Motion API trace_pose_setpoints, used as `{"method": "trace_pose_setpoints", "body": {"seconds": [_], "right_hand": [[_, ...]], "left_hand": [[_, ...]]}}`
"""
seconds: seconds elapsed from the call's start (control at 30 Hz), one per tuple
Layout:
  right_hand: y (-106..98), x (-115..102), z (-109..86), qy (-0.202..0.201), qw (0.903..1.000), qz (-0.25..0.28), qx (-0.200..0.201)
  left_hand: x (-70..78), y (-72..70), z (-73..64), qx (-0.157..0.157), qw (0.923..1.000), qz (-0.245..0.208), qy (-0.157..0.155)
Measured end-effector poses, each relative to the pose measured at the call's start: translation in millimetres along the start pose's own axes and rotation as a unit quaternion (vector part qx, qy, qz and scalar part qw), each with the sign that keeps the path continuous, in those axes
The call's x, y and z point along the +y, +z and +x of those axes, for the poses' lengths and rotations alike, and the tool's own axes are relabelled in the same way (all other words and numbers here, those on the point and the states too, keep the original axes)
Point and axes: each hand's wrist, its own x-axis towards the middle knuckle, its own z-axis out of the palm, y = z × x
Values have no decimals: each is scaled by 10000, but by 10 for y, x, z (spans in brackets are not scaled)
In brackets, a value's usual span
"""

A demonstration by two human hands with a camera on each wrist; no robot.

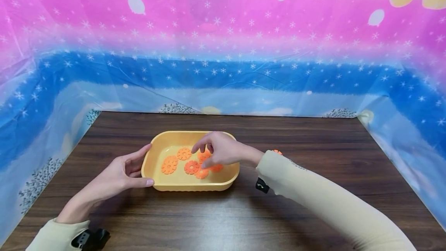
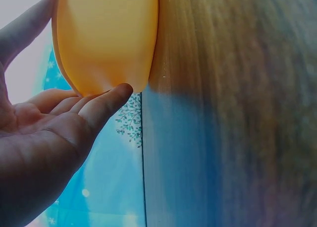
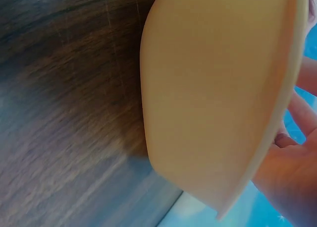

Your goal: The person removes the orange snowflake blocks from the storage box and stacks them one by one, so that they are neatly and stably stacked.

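A yellow plastic tub [image 1: 195,187] with rounded corners stands on the table. Several orange, notched flower-shaped discs [image 1: 169,165] lie on its floor. My left hand [image 1: 127,171] grips the tub's left end, thumb at the near corner and fingers along the side; the left wrist view shows those fingers against its wall. Over the right part of the tub is my right hand [image 1: 221,148], reaching in with bent fingers. Its thumb and index finger are apart above the discs, with nothing seen between them. The hand partly covers some discs. In the right wrist view, the tub wall [image 3: 213,98] hides its fingertips.
Another orange disc [image 1: 277,152] shows just past the right sleeve, mostly hidden by it. Dark brown wood forms the table [image 1: 216,220]. A pink and blue patterned cloth [image 1: 223,73] hangs behind the table and along both sides.
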Motion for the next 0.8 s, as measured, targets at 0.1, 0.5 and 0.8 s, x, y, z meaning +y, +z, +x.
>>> {"method": "trace_pose_setpoints", "body": {"seconds": [0.1, 0.5, 0.8], "right_hand": [[23, 9, 42, -15, 10000, -43, -59], [95, 77, 184, -125, 9995, 144, -261], [146, 138, 264, -22, 9993, 90, -373]], "left_hand": [[0, -6, -5, -8, 10000, -5, 2], [16, 1, -6, 32, 10000, 0, -91], [19, 7, 1, 60, 9998, -5, -163]]}}
